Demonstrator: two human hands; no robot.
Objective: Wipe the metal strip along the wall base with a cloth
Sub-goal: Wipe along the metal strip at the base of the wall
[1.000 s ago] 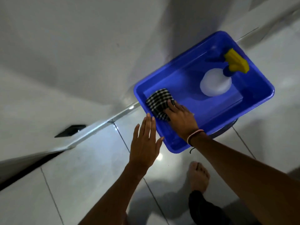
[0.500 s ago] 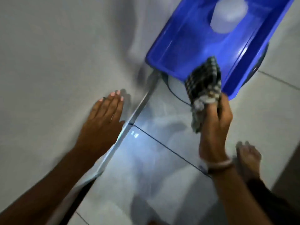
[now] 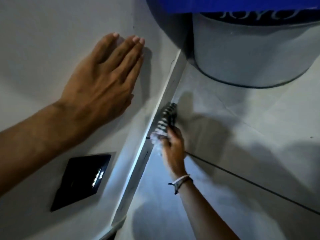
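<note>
The metal strip (image 3: 138,172) runs diagonally along the base of the white wall, from the lower middle up towards the bucket. My right hand (image 3: 173,149) is closed on a black-and-white checked cloth (image 3: 165,118) and holds it against the strip about halfway along. Its wrist carries a thin bracelet. My left hand (image 3: 103,78) lies flat on the wall above the strip, fingers together, holding nothing.
A pale grey bucket (image 3: 251,54) stands on the tiled floor at the top right, close to the wall, with the blue tub (image 3: 225,4) on top of it. A black square plate (image 3: 81,179) is set into the wall below my left forearm.
My right hand lifted the checked cloth out of the blue tub and brought it down onto the strip. My left hand went to the wall and stays flat there. The view dropped closer to the floor.
</note>
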